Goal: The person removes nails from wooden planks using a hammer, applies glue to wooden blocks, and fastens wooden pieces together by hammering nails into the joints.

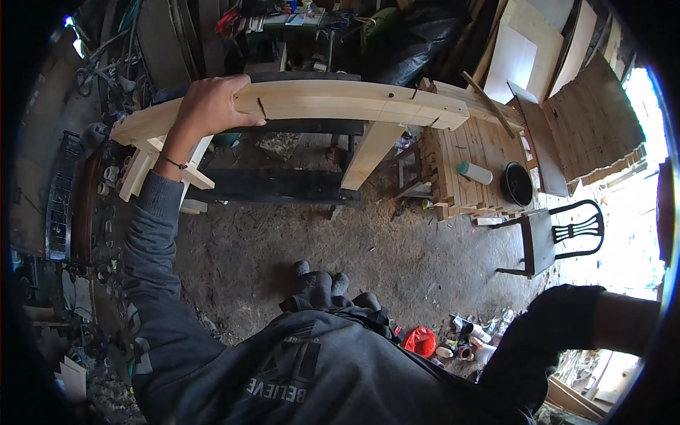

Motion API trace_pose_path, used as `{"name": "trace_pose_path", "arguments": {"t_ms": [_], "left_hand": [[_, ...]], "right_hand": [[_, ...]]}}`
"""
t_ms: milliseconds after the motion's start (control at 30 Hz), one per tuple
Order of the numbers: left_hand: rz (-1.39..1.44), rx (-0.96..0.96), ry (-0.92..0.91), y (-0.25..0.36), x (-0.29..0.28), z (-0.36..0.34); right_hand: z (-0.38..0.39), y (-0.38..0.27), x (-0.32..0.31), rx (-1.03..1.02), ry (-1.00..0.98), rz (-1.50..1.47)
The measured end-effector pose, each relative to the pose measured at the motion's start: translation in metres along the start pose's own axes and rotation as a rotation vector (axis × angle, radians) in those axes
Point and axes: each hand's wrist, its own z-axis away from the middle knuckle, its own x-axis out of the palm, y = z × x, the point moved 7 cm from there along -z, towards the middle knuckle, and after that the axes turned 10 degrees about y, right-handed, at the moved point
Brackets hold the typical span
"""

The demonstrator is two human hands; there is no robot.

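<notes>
My left hand [212, 106] is closed over the top of a long pale wooden beam [319, 100], near its left part. The thumb presses on the near face beside a dark mark. Under the beam's right part, a slanting wooden leg [373, 156] runs down toward a dark bench [276, 185]. Shorter wooden pieces [139, 170] cross below the beam's left end. My right arm [567, 322] reaches out to the right, and its hand lies beyond the picture's edge.
On the right, a stack of timber [460, 152] carries a white bottle [476, 173] and a black bowl [518, 184]. Nearby stands a black-framed chair [542, 241]. Boards [513, 60] lean at the back right. A red bag [420, 341] and litter lie on the floor near me.
</notes>
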Motion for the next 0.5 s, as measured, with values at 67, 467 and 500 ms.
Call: {"name": "trace_pose_path", "arguments": {"t_ms": [67,467,500], "left_hand": [[0.009,0.022,0.027,0.004,0.002,-0.005],[0.001,-0.023,0.026,-0.001,0.001,-0.007],[0.000,-0.018,0.028,0.000,0.001,-0.010]], "right_hand": [[0.076,0.023,0.028,0.063,-0.384,0.172],[0.353,0.048,-0.045,0.992,-1.429,0.232],[0.361,0.047,-0.058,0.978,-1.444,0.254]]}}
